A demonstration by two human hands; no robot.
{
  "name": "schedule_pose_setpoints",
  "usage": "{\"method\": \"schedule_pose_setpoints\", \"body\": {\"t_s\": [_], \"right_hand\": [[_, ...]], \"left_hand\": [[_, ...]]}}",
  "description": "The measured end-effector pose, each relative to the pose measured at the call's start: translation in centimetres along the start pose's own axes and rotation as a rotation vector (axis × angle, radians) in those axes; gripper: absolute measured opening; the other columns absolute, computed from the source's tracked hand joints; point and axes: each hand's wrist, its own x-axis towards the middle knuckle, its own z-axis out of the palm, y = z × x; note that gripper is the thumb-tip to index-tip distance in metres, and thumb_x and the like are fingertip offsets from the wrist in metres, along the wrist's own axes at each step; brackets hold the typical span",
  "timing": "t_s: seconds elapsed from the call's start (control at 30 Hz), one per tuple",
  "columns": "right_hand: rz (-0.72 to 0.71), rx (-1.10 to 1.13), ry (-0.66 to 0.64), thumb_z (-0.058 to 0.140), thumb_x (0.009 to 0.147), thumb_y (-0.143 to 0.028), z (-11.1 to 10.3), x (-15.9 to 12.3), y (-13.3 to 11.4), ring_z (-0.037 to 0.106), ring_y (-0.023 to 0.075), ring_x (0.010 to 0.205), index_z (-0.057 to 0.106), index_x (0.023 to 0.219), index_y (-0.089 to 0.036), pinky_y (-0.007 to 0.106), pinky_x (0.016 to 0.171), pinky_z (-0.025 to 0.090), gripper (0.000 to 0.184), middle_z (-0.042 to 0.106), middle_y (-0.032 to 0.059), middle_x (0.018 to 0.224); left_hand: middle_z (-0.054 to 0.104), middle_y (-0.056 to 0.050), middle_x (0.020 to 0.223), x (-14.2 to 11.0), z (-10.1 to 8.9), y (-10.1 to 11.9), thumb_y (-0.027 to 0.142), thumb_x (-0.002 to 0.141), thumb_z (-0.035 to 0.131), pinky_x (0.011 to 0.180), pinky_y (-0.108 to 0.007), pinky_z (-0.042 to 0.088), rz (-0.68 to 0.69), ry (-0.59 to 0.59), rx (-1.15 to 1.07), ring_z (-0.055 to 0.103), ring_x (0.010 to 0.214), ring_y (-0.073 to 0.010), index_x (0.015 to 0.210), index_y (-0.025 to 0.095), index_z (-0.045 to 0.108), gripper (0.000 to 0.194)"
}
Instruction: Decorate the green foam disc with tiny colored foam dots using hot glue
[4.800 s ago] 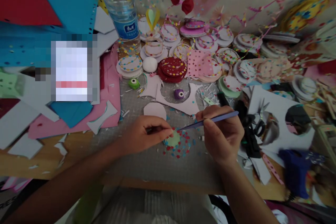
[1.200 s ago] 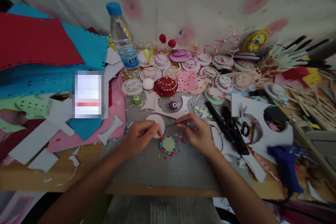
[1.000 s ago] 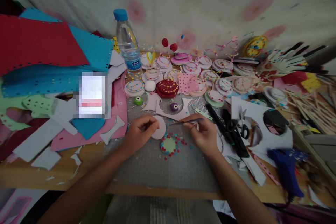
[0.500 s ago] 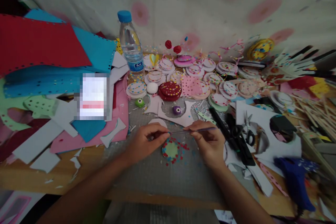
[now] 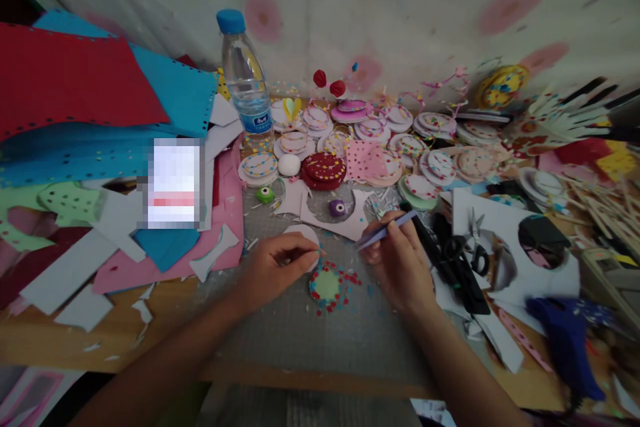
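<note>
Disc, green, just nearer body than left hand's fingertips, pinching tiny bit; right hand grips tweezers.

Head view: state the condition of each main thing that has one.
Bottle: upright, capped.
Tweezers: gripped in the right hand.
Left hand: pinched shut, contents too small to tell.
Green disc: flat, red and blue bits around it.
Scissors: blades slightly apart.
Glue gun: on its side; on or off, cannot tell.
</note>
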Motion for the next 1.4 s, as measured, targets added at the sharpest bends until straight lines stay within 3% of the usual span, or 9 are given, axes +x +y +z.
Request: {"method": "schedule_pose_setpoints", "body": {"t_s": [0.13, 0.33, 0.47, 1.1, 1.2, 1.3, 1.4], "right_hand": [[0.03, -0.064, -0.095, 0.072, 0.08, -0.03, -0.4, -0.3, 0.3, 0.057, 0.0081, 0.052, 0.056, 0.084, -0.024, 0.019, 0.049, 0.046, 0.017, 0.062, -0.0052, 0.07], [-0.187, -0.27, -0.154, 0.066, 0.086, -0.022, -1.0, -1.1, 0.8, 0.061, 0.0092, 0.061, 0.056, 0.09, -0.025, 0.022, 0.058, 0.05, 0.011, 0.065, -0.0039, 0.076], [-0.255, -0.359, -0.152, 0.063, 0.087, -0.02, -0.7, -1.3, 0.4, 0.06, 0.0093, 0.063, 0.056, 0.092, -0.025, 0.022, 0.058, 0.049, 0.01, 0.064, -0.0032, 0.076], [-0.305, -0.464, -0.183, 0.061, 0.087, -0.016, -0.3, -1.5, 0.3, 0.058, 0.0108, 0.062, 0.055, 0.088, -0.023, 0.023, 0.055, 0.046, 0.009, 0.06, -0.002, 0.072], [-0.321, -0.447, -0.155, 0.062, 0.087, -0.017, -0.4, -1.5, 0.2, 0.058, 0.0106, 0.062, 0.055, 0.088, -0.023, 0.023, 0.056, 0.047, 0.009, 0.062, -0.0017, 0.073], [-0.327, -0.423, -0.046, 0.064, 0.086, -0.021, -0.8, -1.3, 0.3, 0.058, 0.0108, 0.065, 0.055, 0.089, -0.023, 0.024, 0.058, 0.048, 0.01, 0.062, -0.0013, 0.077], [-0.34, -0.4, 0.079, 0.064, 0.087, -0.022, -1.3, -0.7, 0.6, 0.057, 0.0104, 0.066, 0.053, 0.09, -0.024, 0.023, 0.06, 0.047, 0.011, 0.06, -0.0023, 0.079]], "left_hand": [[0.067, -0.004, 0.079, 0.0, 0.0, 0.1, 0.026, 0.086, 0.063, 0.061, -0.022, 0.041, -0.021, -0.013, 0.005, 0.058, 0.071, -0.0132, 0.088, 0.016, 0.075, 0.016], [0.068, -0.003, 0.077, -0.2, 0.0, 0.4, 0.026, 0.085, 0.063, 0.059, -0.021, 0.041, -0.038, -0.051, 0.055, 0.057, 0.068, -0.0124, 0.086, 0.016, 0.076, 0.015], [0.067, -0.003, 0.076, -0.3, 0.1, 0.3, 0.026, 0.085, 0.064, 0.058, -0.02, 0.041, -0.039, -0.064, 0.064, 0.056, 0.067, -0.012, 0.087, 0.016, 0.076, 0.015], [0.063, -0.003, 0.07, -0.1, 0.1, 0.5, 0.027, 0.083, 0.063, 0.056, -0.022, 0.039, -0.074, -0.074, 0.073, 0.054, 0.064, -0.0124, 0.084, 0.013, 0.074, 0.018], [0.065, -0.003, 0.073, 0.0, 0.0, 0.6, 0.029, 0.084, 0.063, 0.058, -0.022, 0.039, -0.063, -0.068, 0.081, 0.055, 0.066, -0.0125, 0.084, 0.014, 0.074, 0.018], [0.067, -0.003, 0.076, 0.1, -0.1, 0.7, 0.031, 0.088, 0.059, 0.057, -0.021, 0.039, -0.061, -0.021, 0.045, 0.055, 0.065, -0.0114, 0.086, 0.015, 0.072, 0.021], [0.056, 0.002, 0.063, 0.4, -0.3, 0.4, 0.04, 0.092, 0.052, 0.049, -0.019, 0.032, -0.062, 0.043, -0.025, 0.044, 0.052, -0.0083, 0.088, 0.015, 0.066, 0.029]]}}
